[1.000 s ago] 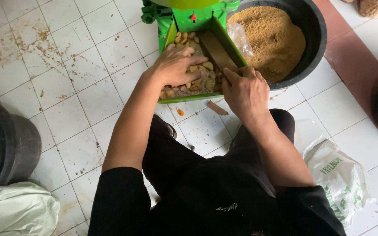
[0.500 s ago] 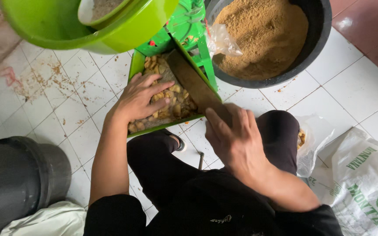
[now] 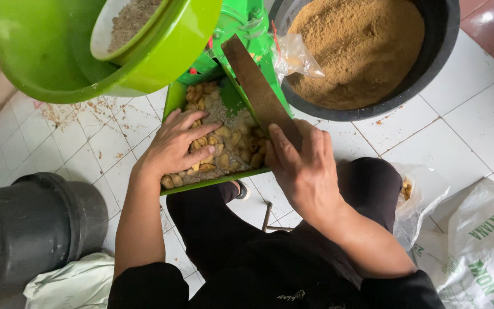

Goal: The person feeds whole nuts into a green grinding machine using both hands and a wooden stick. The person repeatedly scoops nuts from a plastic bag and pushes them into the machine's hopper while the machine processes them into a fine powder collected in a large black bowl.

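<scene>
Grip, left: our left hand (image 3: 174, 146) lies palm-down with fingers spread over the dried yellow-brown pieces (image 3: 224, 150) in the green feed tray (image 3: 174, 102). It presses and rakes rather than grasps; nothing is closed in it.

Grip, right: our right hand (image 3: 304, 166) rests flat against the lower end of the brown wooden paddle (image 3: 257, 88), fingers extended along it. Whether the thumb wraps beneath, we cannot tell.

Position of the material: the pieces sit heaped in the tray, mixed with fine crumbs, between both hands; the paddle lies along the tray's right wall, angled up toward the green machine body (image 3: 241, 26).

Surroundings: a green hopper (image 3: 58, 57) above left, holding a pale bowl of ground meal (image 3: 130, 23); a black basin of brown powder (image 3: 367, 48) upper right, a clear plastic bag (image 3: 295, 57) at its rim; white tiled floor (image 3: 470, 114); a black bin (image 3: 30, 229) lower left; printed sacks (image 3: 481, 240) lower right.

Risks, as we judge them: fingers raked too far up the tray could near the machine's inlet; a loosely held paddle could slip; pieces could spill over the tray's low front lip onto the tiles.
</scene>
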